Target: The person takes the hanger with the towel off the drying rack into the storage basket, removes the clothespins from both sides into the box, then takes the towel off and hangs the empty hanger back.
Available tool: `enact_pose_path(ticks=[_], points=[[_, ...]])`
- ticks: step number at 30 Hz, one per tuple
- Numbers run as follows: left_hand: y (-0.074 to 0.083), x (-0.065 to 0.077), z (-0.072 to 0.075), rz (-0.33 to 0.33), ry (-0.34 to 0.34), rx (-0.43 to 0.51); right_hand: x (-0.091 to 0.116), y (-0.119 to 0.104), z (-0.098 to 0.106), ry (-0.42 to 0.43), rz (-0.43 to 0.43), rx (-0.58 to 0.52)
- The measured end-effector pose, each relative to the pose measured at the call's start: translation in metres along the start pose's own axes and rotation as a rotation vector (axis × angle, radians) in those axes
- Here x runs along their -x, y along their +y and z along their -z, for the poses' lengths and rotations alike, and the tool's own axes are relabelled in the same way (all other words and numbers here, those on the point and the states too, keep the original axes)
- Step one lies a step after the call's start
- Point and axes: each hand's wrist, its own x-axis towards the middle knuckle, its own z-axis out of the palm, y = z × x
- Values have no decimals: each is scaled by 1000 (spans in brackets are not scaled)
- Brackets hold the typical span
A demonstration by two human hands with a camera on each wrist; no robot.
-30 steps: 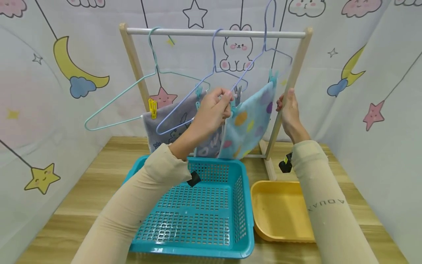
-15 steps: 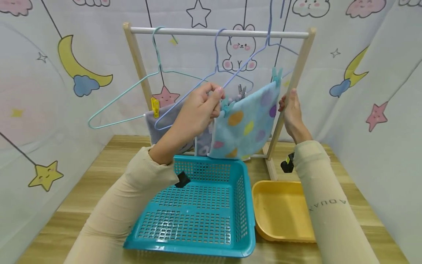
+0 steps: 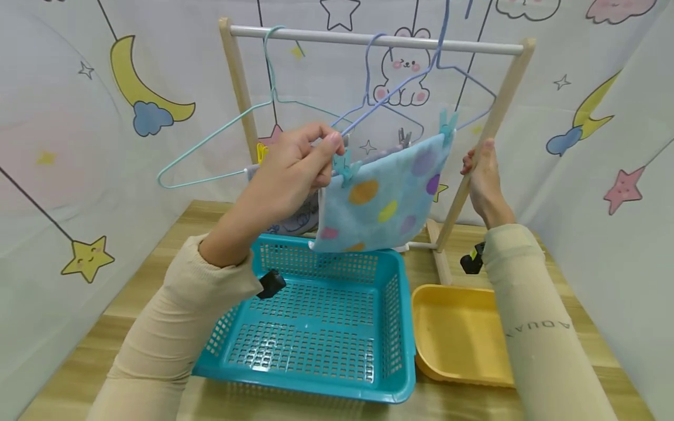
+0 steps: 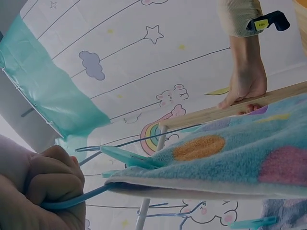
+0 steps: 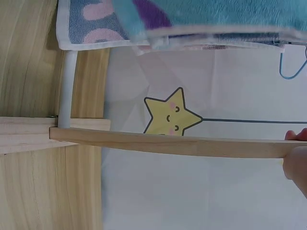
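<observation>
My left hand (image 3: 292, 166) grips the lower left corner of a blue wire hanger (image 3: 360, 118), tilted in front of the rack. Two teal clothespins (image 3: 449, 126) fasten a light blue spotted towel (image 3: 389, 193) to its bottom bar. The hanger's hook rises past the top of the head view, its neck overlapping the rail (image 3: 326, 37). With curled fingers my right hand (image 3: 485, 178) holds the right wooden post (image 3: 505, 99) of the rack. In the left wrist view, the hanger's wire (image 4: 91, 195) passes into my left fist, beside the towel's edge.
A green hanger (image 3: 202, 140) and another blue hanger hang on the rail with grey towels, mostly hidden behind the spotted towel. Below stand a teal basket (image 3: 310, 386) and a yellow tray (image 3: 463, 351) on the wooden table (image 3: 131, 310). A printed curtain closes the back.
My left hand has moved left and nearer, drawing the hanger and spotted towel along, so the towel covers more of the grey ones. My right hand stays on the post. The view has shifted slightly.
</observation>
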Motion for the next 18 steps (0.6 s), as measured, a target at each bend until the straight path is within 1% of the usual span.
enact_pose_path(ticks=[3,5,9,11,14,17,18], points=[[3,6,8,-7,-2,-1,1,1,2,0,-7,-39],[5,11,14,-15,11,-1,2,1,2,-3,-10,-54],[8,20,27,-23,33,-21,3,1,2,-15,-9,-50],[9,25,33,-14,38,-38,2,0,2,-26,-7,-54],[11,33,42,-1,23,-57,2,-1,4,-54,-5,-69],[13,39,50,-6,2,-47,1,-2,7,-91,0,-92],[13,41,52,-11,-7,-44,1,-3,8,-98,2,-72]])
